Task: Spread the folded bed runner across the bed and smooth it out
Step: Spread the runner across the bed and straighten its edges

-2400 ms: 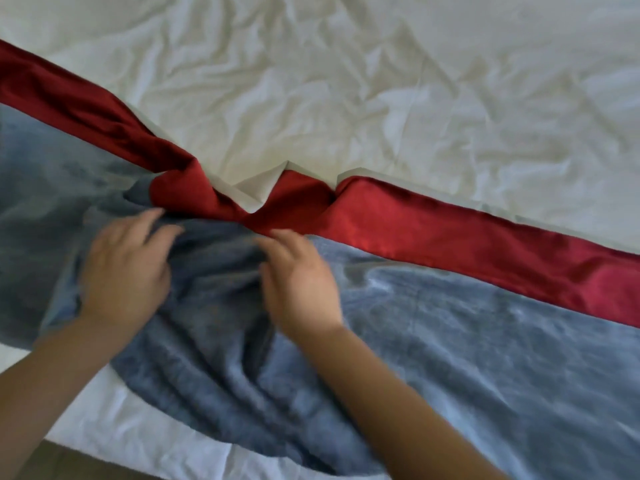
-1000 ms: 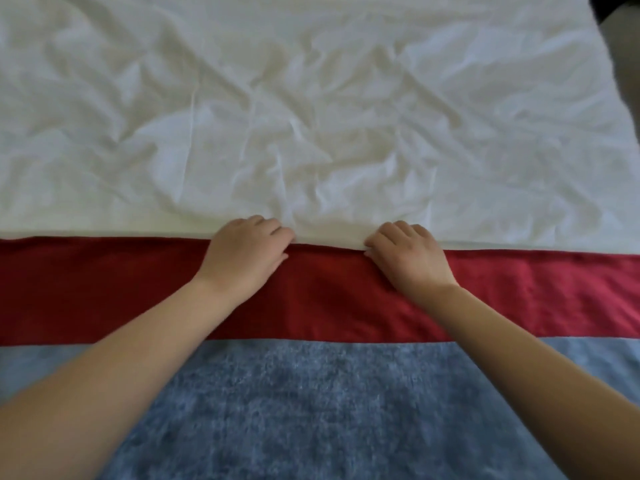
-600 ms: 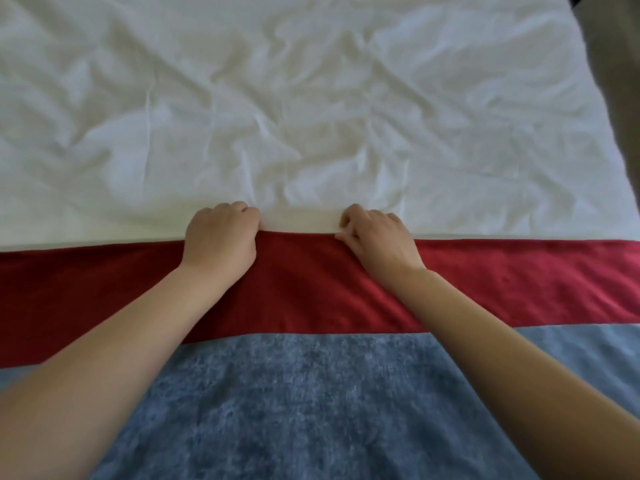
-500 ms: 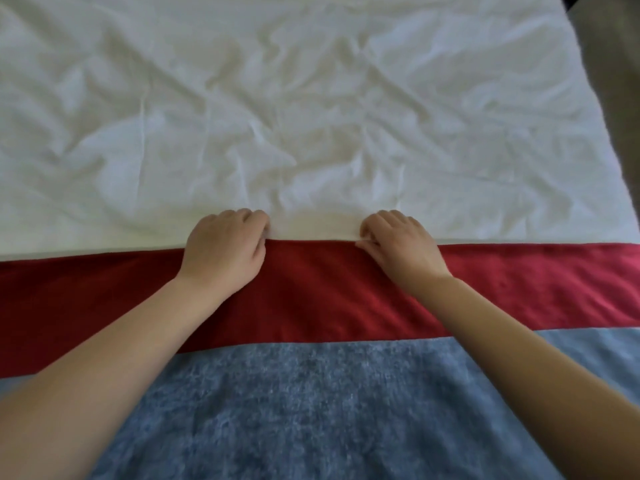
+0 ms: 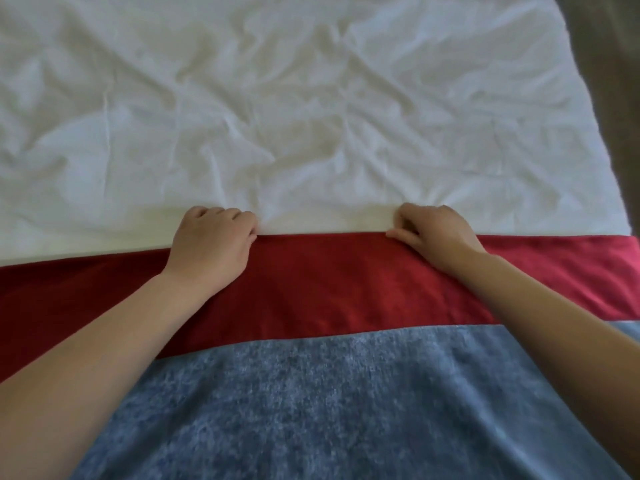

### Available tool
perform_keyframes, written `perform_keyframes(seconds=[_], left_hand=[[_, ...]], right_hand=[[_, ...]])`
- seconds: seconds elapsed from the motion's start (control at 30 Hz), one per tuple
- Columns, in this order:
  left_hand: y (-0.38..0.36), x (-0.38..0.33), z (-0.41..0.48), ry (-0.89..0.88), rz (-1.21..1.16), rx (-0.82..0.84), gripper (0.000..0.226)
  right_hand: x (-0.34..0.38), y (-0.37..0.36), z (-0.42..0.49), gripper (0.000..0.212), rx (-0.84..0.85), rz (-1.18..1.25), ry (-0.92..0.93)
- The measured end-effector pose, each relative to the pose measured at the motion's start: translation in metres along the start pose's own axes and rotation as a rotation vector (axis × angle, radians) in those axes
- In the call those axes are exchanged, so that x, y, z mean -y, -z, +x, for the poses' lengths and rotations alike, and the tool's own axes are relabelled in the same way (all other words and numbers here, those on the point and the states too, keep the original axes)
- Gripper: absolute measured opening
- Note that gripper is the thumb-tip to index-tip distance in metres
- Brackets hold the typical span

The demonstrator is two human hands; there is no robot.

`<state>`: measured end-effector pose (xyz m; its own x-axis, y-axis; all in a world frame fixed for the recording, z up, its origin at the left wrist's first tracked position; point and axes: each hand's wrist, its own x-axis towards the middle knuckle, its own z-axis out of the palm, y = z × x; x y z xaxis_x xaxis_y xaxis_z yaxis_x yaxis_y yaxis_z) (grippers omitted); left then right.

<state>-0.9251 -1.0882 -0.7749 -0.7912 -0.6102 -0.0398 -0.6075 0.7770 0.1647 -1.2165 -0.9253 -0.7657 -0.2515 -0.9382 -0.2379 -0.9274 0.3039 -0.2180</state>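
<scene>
Beyond both sets of knuckles the wrinkled white sheet (image 5: 311,116) stretches wide, with only low creases across it. Between the left hand (image 5: 211,244) and right hand (image 5: 436,233), both gripping the bed runner (image 5: 329,282) at its far edge, a flat red band lies open. Both forearms cross the runner's near side. On the right, the bed's edge drops to the floor (image 5: 616,98).

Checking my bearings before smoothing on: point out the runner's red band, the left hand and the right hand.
red band (image 5: 329,282), head view, flat stretch between the forearms.
left hand (image 5: 211,245), head view, back of the hand.
right hand (image 5: 437,233), head view, back of the hand.
</scene>
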Motion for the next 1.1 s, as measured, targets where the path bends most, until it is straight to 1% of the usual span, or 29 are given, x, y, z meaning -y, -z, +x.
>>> perform_keyframes(seconds=[0.07,0.13,0.23,0.33,0.4,0.5,0.57,0.63,0.7,0.77,0.9,1.0,1.07,1.1], left_hand=[[0.003,-0.005,0.000,-0.019,-0.013,0.004,0.010],[0.005,-0.011,0.001,-0.068,-0.033,-0.008,0.011],[0.005,-0.022,0.006,-0.140,-0.074,-0.021,0.017],[-0.001,-0.041,0.013,-0.179,-0.082,-0.034,0.014],[-0.007,-0.049,0.018,-0.158,-0.064,-0.026,0.010],[-0.012,-0.054,0.022,0.011,-0.086,-0.010,0.018],[-0.012,-0.055,0.021,0.071,-0.105,-0.024,0.020],[-0.007,-0.052,0.017,0.092,-0.135,-0.037,0.021],[0.001,-0.038,0.010,0.087,-0.136,-0.031,0.023],[0.009,-0.015,-0.002,0.054,-0.126,-0.010,0.020],[0.025,0.030,-0.035,-0.012,-0.014,0.031,0.013],[0.031,0.060,-0.053,0.028,0.050,0.018,0.012],[0.032,0.073,-0.052,0.078,0.045,0.008,0.014],[0.031,0.077,-0.048,0.101,0.044,0.008,0.017]], right_hand=[[-0.012,0.007,-0.006,0.026,-0.001,0.001,0.008],[-0.027,0.013,-0.017,0.020,-0.007,-0.095,0.075],[-0.049,0.020,-0.035,0.024,-0.012,-0.251,0.184],[-0.064,0.021,-0.041,0.027,0.003,-0.325,0.166],[-0.067,0.015,-0.036,0.027,-0.012,-0.319,0.101],[-0.057,0.005,-0.021,0.017,0.029,-0.205,-0.124],[-0.048,0.002,-0.017,0.015,0.070,-0.204,-0.226],[-0.039,0.003,-0.020,0.013,0.045,-0.273,-0.229],[-0.024,0.008,-0.022,0.014,-0.034,-0.237,-0.224],[0.002,0.013,-0.020,0.019,-0.086,-0.141,-0.141],[0.082,0.005,-0.004,0.024,-0.018,-0.064,0.127],[0.140,-0.008,0.013,0.027,-0.005,-0.053,0.259],[0.166,-0.016,0.026,0.023,-0.011,-0.094,0.290],[0.175,-0.020,0.032,0.020,-0.009,-0.127,0.268]])
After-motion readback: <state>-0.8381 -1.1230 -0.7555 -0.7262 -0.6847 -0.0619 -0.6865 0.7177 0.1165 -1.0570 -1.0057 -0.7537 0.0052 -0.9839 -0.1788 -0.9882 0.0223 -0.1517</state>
